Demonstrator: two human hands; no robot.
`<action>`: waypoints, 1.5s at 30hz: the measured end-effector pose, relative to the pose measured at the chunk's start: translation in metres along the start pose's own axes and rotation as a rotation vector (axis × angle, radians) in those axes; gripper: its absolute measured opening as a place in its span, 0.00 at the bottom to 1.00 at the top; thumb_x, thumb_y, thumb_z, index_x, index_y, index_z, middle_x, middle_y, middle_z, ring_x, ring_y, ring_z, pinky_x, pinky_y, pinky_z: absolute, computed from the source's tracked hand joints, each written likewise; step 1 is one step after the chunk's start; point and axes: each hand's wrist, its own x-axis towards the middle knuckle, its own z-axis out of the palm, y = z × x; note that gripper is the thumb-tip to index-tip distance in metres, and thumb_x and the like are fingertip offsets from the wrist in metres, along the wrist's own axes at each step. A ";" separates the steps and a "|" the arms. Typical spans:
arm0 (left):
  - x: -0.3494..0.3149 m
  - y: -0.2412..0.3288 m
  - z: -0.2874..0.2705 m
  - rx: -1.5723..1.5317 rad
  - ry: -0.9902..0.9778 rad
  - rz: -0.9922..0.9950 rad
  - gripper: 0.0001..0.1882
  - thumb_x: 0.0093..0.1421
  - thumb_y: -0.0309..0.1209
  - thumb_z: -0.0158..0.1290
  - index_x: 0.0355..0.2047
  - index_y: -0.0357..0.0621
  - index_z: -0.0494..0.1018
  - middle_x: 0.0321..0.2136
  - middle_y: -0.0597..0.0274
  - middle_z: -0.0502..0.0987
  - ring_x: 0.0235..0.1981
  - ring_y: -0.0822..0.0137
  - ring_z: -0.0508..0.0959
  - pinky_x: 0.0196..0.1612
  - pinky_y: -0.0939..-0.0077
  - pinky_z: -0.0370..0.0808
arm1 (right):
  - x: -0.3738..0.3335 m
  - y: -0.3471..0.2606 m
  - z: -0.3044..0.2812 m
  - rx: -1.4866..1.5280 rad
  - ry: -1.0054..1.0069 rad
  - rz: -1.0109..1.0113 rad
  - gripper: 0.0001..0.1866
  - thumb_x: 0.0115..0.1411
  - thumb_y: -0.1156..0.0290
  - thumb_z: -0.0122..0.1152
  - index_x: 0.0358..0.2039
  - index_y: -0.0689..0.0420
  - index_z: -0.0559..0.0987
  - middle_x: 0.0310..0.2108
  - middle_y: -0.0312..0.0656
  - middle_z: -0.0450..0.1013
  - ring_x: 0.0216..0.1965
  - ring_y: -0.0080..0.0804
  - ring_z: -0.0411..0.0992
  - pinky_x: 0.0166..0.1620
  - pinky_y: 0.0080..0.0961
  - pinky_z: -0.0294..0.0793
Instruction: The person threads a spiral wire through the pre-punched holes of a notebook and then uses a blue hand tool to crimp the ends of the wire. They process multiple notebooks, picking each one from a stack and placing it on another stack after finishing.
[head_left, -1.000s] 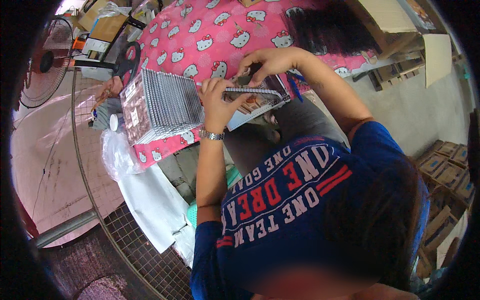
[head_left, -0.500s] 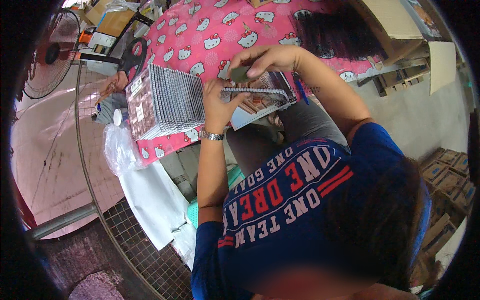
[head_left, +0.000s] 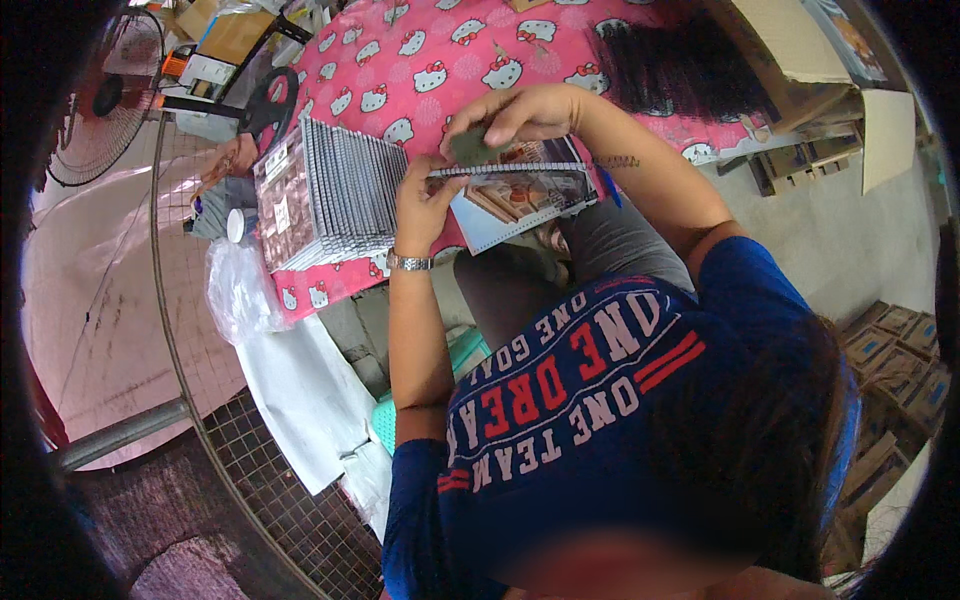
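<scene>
In front of me a wire-bound calendar or notebook (head_left: 510, 208) with photo pages lies tilted at the table's near edge. My left hand (head_left: 424, 203) is closed on the left end of its wire spine, thumb on the near side. Over the spine, my right hand (head_left: 522, 118) pinches a flat dark-green piece (head_left: 472, 148) of unclear kind, close to the left fingertips. The right fingers hide part of the piece and the far pages. Left of my left hand stands a thick stack of similar wire-bound books (head_left: 350, 190).
A pink patterned tablecloth (head_left: 440, 50) covers the table. Black strands (head_left: 680, 70) lie at its far right, by an open cardboard box (head_left: 790, 50). A blue pen (head_left: 611, 188) is beside the calendar. A clear plastic bag (head_left: 240, 290) hangs left; a fan (head_left: 105, 100) stands farther back.
My right hand has moved slightly left along the spine with the green piece. My left hand and the calendar have shifted a little left and away from me.
</scene>
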 end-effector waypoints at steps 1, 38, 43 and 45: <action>0.005 0.002 0.001 -0.006 -0.018 0.008 0.14 0.52 0.22 0.63 0.36 0.36 0.70 0.32 0.62 0.72 0.33 0.73 0.74 0.35 0.79 0.72 | 0.002 0.001 -0.004 -0.168 0.032 0.067 0.22 0.56 0.68 0.64 0.51 0.59 0.75 0.48 0.38 0.72 0.50 0.27 0.68 0.54 0.26 0.64; -0.023 0.018 0.045 0.097 0.515 0.029 0.08 0.60 0.27 0.57 0.34 0.32 0.77 0.22 0.60 0.78 0.18 0.74 0.78 0.23 0.81 0.71 | -0.112 0.089 0.053 -1.198 1.088 -0.090 0.29 0.49 0.65 0.66 0.53 0.57 0.73 0.47 0.52 0.72 0.51 0.48 0.68 0.55 0.39 0.66; -0.024 0.022 0.048 0.194 0.483 0.021 0.06 0.57 0.24 0.58 0.33 0.33 0.77 0.23 0.57 0.79 0.20 0.72 0.78 0.25 0.76 0.72 | -0.048 0.052 0.091 -1.287 0.779 -0.363 0.31 0.46 0.67 0.68 0.52 0.58 0.73 0.48 0.46 0.72 0.50 0.46 0.68 0.53 0.38 0.67; -0.025 0.012 0.044 0.334 0.539 0.108 0.07 0.54 0.22 0.58 0.34 0.34 0.78 0.23 0.55 0.79 0.22 0.69 0.79 0.27 0.75 0.73 | -0.038 0.050 0.093 -1.347 0.731 -0.387 0.29 0.46 0.67 0.68 0.52 0.58 0.74 0.48 0.46 0.72 0.48 0.45 0.69 0.51 0.37 0.69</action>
